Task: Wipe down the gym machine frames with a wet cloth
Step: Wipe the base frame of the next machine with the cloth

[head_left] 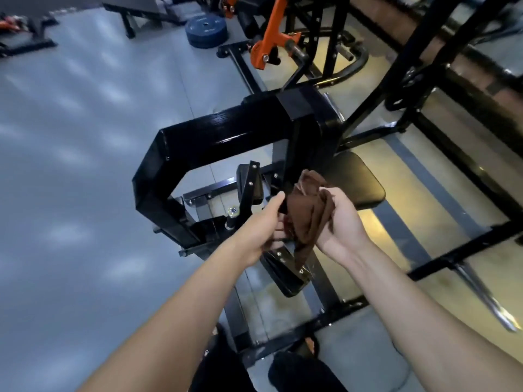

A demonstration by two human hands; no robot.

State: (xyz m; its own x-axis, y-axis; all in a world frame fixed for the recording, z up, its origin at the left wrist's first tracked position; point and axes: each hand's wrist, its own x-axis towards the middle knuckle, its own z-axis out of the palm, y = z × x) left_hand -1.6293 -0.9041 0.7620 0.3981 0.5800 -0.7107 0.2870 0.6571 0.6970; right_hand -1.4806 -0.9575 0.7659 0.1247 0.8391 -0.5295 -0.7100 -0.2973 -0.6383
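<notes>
Between both hands' grip — cloth (307, 213)

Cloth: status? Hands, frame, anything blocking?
Left hand and right hand both grip the cloth, bunched, in the air. Cloth off the frame; no wiping now. Nothing between cloth and frame.

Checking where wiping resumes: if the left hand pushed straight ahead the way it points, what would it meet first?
Likely the black steel machine frame, just beyond the left hand holding the crumpled brown cloth; depth is uncertain.
</notes>
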